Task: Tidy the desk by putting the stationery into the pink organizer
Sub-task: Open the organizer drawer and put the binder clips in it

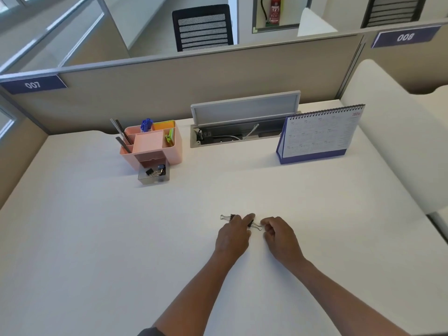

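The pink organizer (173,151) stands at the back left of the white desk, holding rulers, blue pens, sticky notes and a green item. Its clear drawer (153,177) is pulled out in front and holds several binder clips. Two black binder clips lie at the desk's middle. My left hand (234,235) lies over them with straight fingers touching both: the left clip (226,217) shows its wire handles, the right clip (254,224) sits beside my index finger. My right hand (278,235) is just right of that clip, fingers curled, fingertips at its wire handle; a pinch is not plain.
A blue desk calendar (317,137) stands at the back right. An open cable hatch (242,127) sits between it and the organizer. Beige partition panels (169,88) wall the desk behind; a white divider (400,141) bounds the right side.
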